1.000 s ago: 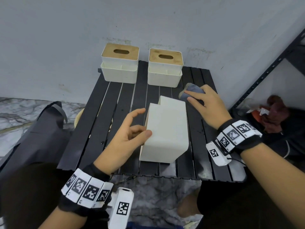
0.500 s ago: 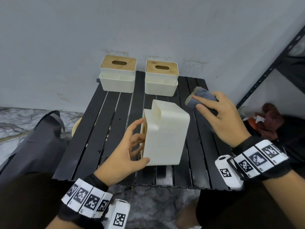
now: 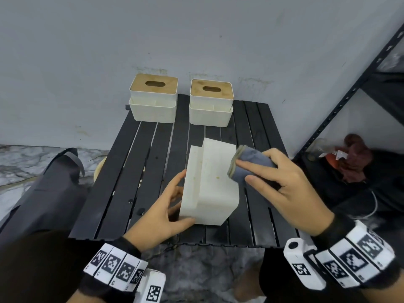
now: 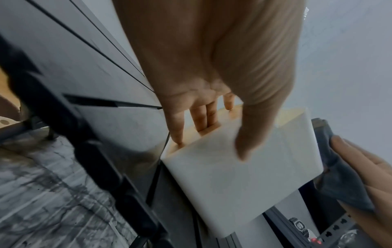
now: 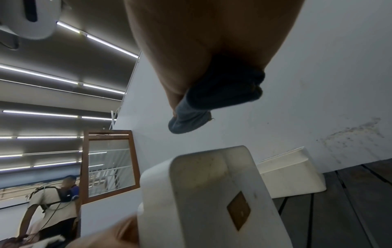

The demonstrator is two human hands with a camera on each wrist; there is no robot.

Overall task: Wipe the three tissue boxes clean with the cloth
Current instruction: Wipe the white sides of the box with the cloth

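Three tissue boxes are counted on the slatted worktop. Two stand upright at 12 o'clock, bamboo lids up; contents cannot be seen. The third box lies tipped at centre, long axis toward 12 o'clock, gripped by the left hand. The folded cloth is pinched by the right hand at the box's 3 o'clock edge.

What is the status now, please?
Left hand holds tipped tissue box. Right hand grips cloth at box's right edge. Other two boxes at wall. Nothing blocking.
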